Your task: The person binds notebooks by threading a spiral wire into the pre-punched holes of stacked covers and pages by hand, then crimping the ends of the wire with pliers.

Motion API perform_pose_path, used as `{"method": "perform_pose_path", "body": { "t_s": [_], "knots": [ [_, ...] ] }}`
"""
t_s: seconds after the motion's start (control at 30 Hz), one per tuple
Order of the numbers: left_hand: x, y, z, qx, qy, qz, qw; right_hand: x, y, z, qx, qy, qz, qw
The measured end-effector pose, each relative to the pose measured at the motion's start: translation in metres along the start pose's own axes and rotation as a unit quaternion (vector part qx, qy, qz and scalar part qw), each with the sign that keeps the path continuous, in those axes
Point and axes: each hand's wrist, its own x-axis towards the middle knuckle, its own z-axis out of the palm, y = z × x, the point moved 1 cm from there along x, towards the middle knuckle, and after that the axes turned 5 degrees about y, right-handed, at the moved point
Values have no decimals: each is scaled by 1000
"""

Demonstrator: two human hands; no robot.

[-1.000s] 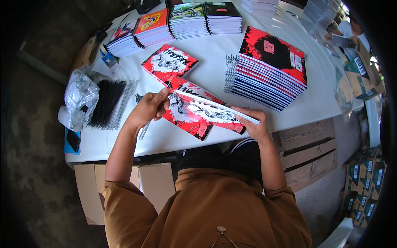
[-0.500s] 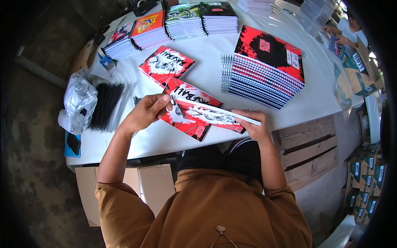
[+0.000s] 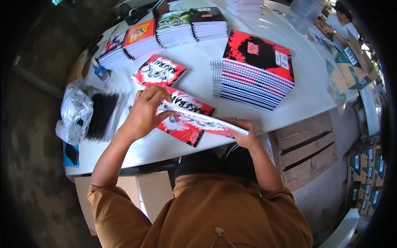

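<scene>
- The person wears a mustard-brown top (image 3: pixel 223 215) of plain, loose cloth that covers the shoulders and chest.
- Its short sleeves (image 3: pixel 111 202) end above the elbow, with a folded hem at the edge.
- A small pale round button or clip (image 3: pixel 218 230) sits at the middle of the chest, with thin cords below it.
- Both forearms are bare; the left hand (image 3: pixel 144 111) and right hand (image 3: pixel 244 134) wear no gloves.

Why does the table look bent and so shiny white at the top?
In the head view the fisheye lens bends the table edge and darkens the corners; sunlight washes out the far end to glare; the left hand and right hand, holding a notebook, look sharp, with a soft shadow beneath.
</scene>
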Motion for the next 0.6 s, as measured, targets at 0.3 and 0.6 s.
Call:
{"method": "perform_pose_path", "body": {
  "t_s": [0.3, 0.6],
  "knots": [
    [10, 24, -15, 141, -51, 21, 988, -7, 13, -1, 36, -18, 48, 998],
    [17, 26, -16, 109, -129, 3, 986, -9, 0, -5, 44, -12, 7, 999]
  ]
}}
